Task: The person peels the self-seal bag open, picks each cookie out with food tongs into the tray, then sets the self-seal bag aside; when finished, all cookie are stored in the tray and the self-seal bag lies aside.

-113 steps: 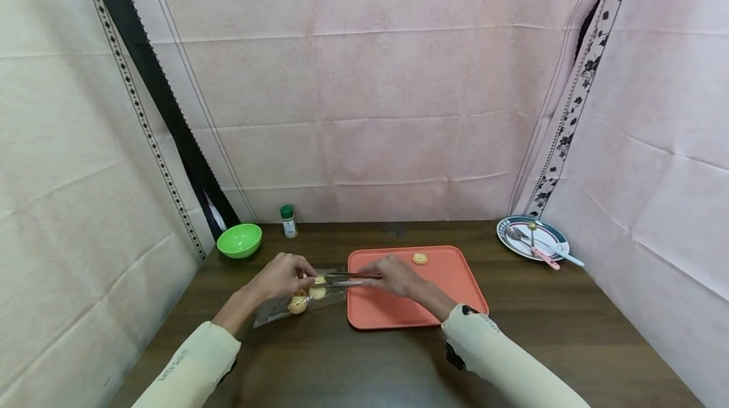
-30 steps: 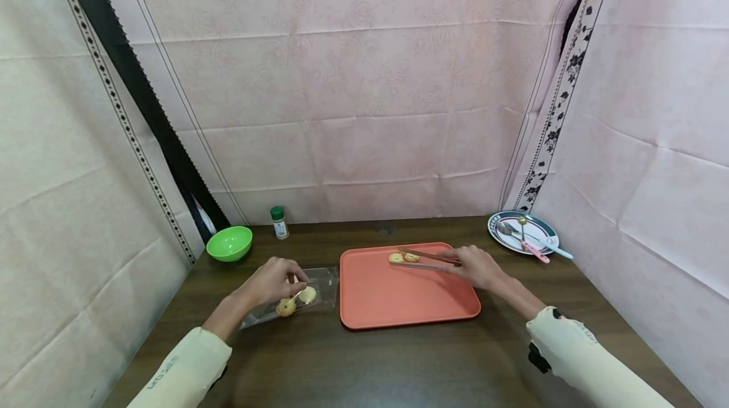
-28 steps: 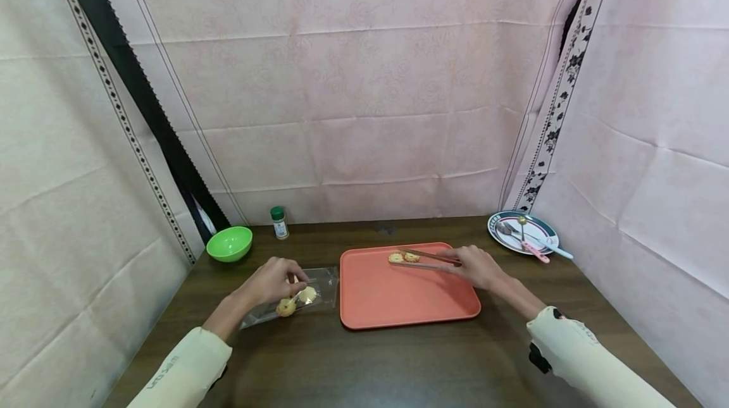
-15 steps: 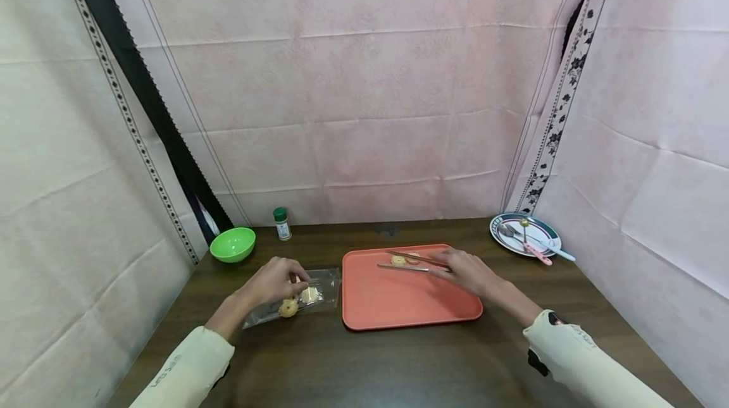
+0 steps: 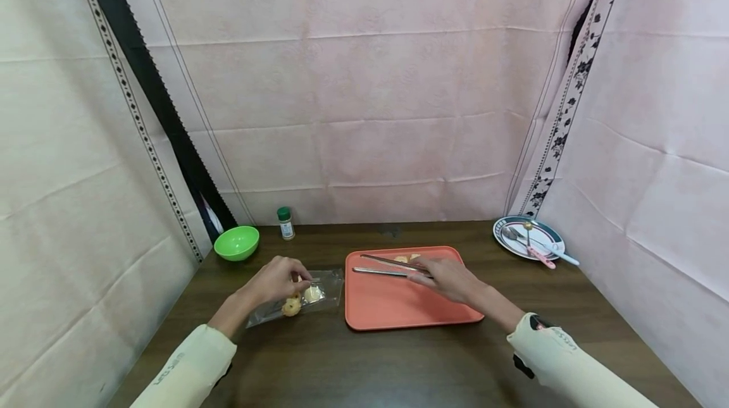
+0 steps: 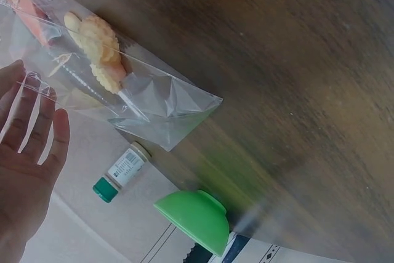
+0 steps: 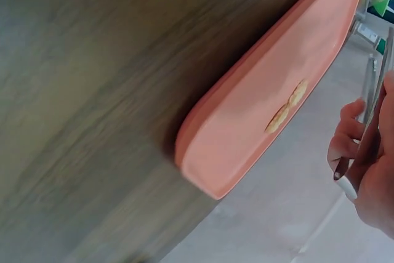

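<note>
My left hand [image 5: 276,278] pinches the edge of a clear plastic bag [image 5: 330,283] lying left of the tray. Several round cookies [image 5: 291,307] are inside it, seen close up in the left wrist view as a cluster of cookies [image 6: 101,47]. In my right hand [image 5: 450,280] I grip metal tongs [image 5: 378,271], their arms spread with nothing between them, above the coral tray [image 5: 410,307] and pointing at the bag. Two cookies [image 7: 287,108] lie side by side near the tray's far edge; in the head view the tongs and hand partly cover them.
A green bowl [image 5: 236,243] and a green-capped shaker bottle [image 5: 286,223] stand at the back left. At the back right, a plate [image 5: 504,235] bears a spoon and other utensils with pink and pale blue handles. Cloth curtains border the brown table [image 5: 342,370].
Earlier the tongs were at the bag, with one cookie on the tray. They then set a second cookie beside it, and have since moved left, away from both. The left hand stays at the bag.
</note>
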Demonstrator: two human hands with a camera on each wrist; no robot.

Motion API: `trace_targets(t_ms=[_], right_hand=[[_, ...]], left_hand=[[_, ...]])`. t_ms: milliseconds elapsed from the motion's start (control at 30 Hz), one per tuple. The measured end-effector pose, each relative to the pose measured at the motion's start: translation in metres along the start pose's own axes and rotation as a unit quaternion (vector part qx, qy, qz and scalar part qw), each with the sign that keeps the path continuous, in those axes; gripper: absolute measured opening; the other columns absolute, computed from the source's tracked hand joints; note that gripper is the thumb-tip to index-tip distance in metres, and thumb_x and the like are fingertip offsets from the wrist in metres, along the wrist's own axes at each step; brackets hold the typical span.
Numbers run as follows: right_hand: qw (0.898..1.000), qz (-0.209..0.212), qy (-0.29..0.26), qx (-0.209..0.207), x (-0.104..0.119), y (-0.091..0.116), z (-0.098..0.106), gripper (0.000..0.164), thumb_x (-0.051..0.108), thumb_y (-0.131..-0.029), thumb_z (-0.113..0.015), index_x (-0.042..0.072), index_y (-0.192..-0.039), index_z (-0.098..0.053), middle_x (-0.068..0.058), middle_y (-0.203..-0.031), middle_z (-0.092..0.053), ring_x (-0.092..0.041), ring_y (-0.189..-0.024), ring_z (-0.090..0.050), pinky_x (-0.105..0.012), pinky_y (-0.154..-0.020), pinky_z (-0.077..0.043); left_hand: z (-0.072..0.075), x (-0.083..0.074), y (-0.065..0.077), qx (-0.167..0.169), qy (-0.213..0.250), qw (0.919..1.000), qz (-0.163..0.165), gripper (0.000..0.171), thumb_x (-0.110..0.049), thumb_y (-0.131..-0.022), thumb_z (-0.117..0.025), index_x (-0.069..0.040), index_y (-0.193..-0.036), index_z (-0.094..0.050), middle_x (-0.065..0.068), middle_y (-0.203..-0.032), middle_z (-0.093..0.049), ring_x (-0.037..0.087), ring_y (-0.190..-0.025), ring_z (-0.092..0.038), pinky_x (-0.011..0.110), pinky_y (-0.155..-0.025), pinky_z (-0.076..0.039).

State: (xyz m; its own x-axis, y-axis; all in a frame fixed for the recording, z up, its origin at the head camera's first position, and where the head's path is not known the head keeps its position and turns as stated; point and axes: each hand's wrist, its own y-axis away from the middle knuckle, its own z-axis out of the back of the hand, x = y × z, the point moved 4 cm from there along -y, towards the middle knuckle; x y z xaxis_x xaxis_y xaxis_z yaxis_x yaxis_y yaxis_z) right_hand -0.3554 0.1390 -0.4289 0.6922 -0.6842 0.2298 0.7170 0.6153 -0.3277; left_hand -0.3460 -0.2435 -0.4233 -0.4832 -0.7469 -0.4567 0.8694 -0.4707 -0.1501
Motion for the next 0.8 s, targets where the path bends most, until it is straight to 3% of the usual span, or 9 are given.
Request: trace_targets(t_ms=[100,233,333,400,500,633,733,800], right_hand=[[1.000,0.014,-0.002,0.018,0.007,-0.004,-0.003,0.045,0.046,-0.105,-0.059,0.019,-0.140,-0.064,-0.003,-0.112,-0.075,-0.008,-0.083,-0.067,-0.037,-0.076,-0.056],[0.999,0.019,0.011,0.045,0.014,-0.008,-0.008,0.057,0.049,-0.104,-0.059,0.014,-0.149,-0.056,-0.010,-0.131,-0.070,-0.026,-0.110,-0.070,-0.047,-0.089,-0.057],[0.998,0.003,0.019,0.065,0.019,-0.011,-0.012,0.062,0.050,-0.104,-0.059,0.011,-0.152,-0.052,-0.010,-0.144,-0.063,-0.038,-0.132,-0.058,-0.054,-0.100,-0.051],[0.997,-0.009,0.017,0.078,0.021,-0.013,-0.014,0.064,0.049,-0.103,-0.061,0.011,-0.153,-0.050,-0.010,-0.144,-0.062,-0.037,-0.133,-0.058,-0.053,-0.101,-0.051],[0.995,-0.011,-0.006,0.095,0.024,-0.015,-0.016,0.068,0.044,-0.101,-0.068,0.011,-0.156,-0.046,-0.012,-0.131,-0.068,-0.026,-0.103,-0.071,-0.047,-0.090,-0.055],[0.994,0.011,-0.030,0.103,0.027,-0.017,-0.017,0.067,0.035,-0.100,-0.072,0.010,-0.155,-0.045,-0.008,-0.119,-0.068,-0.011,-0.074,-0.062,-0.037,-0.075,-0.052],[0.994,0.028,-0.043,0.100,0.029,-0.018,-0.017,0.059,0.031,-0.103,-0.068,0.010,-0.153,-0.048,-0.008,-0.121,-0.067,-0.015,-0.083,-0.065,-0.034,-0.074,-0.053],[0.993,0.034,-0.051,0.105,0.029,-0.020,-0.017,0.056,0.031,-0.104,-0.067,0.011,-0.153,-0.049,-0.007,-0.106,-0.068,-0.018,-0.077,-0.062,-0.032,-0.068,-0.050]], left_hand=[[0.001,-0.001,0.000,0.001,-0.002,1.0000,-0.002,0.007,-0.013,-0.096,-0.076,-0.010,-0.100,-0.081,-0.005,-0.084,-0.071,0.005,-0.063,-0.063,0.025,-0.054,-0.051],[0.000,0.000,0.000,0.001,-0.006,1.0000,-0.005,0.007,-0.013,-0.096,-0.076,-0.010,-0.100,-0.080,-0.005,-0.085,-0.072,0.004,-0.064,-0.063,0.025,-0.056,-0.052],[0.000,0.001,0.000,-0.001,-0.011,0.9999,-0.006,0.006,-0.013,-0.096,-0.076,-0.011,-0.100,-0.080,-0.006,-0.086,-0.073,0.003,-0.064,-0.062,0.025,-0.057,-0.052],[0.000,0.001,0.000,-0.003,-0.014,0.9999,-0.004,0.006,-0.013,-0.095,-0.076,-0.012,-0.099,-0.081,-0.005,-0.087,-0.073,0.003,-0.064,-0.062,0.025,-0.057,-0.052],[0.001,0.000,0.000,-0.005,-0.015,0.9998,-0.007,0.006,-0.012,-0.095,-0.076,-0.012,-0.099,-0.081,-0.005,-0.088,-0.074,0.003,-0.064,-0.061,0.025,-0.056,-0.052],[0.001,0.000,0.000,-0.006,-0.019,0.9998,-0.006,0.007,-0.012,-0.096,-0.076,-0.011,-0.100,-0.081,-0.005,-0.088,-0.074,0.003,-0.064,-0.061,0.025,-0.057,-0.052],[0.001,0.001,0.000,-0.006,-0.024,0.9997,-0.001,0.007,-0.013,-0.096,-0.076,-0.012,-0.100,-0.081,-0.006,-0.088,-0.074,0.002,-0.065,-0.061,0.024,-0.058,-0.051],[0.002,0.002,0.000,-0.008,-0.023,0.9997,-0.005,0.007,-0.012,-0.095,-0.076,-0.011,-0.100,-0.081,-0.006,-0.088,-0.074,0.002,-0.065,-0.061,0.025,-0.058,-0.052]])
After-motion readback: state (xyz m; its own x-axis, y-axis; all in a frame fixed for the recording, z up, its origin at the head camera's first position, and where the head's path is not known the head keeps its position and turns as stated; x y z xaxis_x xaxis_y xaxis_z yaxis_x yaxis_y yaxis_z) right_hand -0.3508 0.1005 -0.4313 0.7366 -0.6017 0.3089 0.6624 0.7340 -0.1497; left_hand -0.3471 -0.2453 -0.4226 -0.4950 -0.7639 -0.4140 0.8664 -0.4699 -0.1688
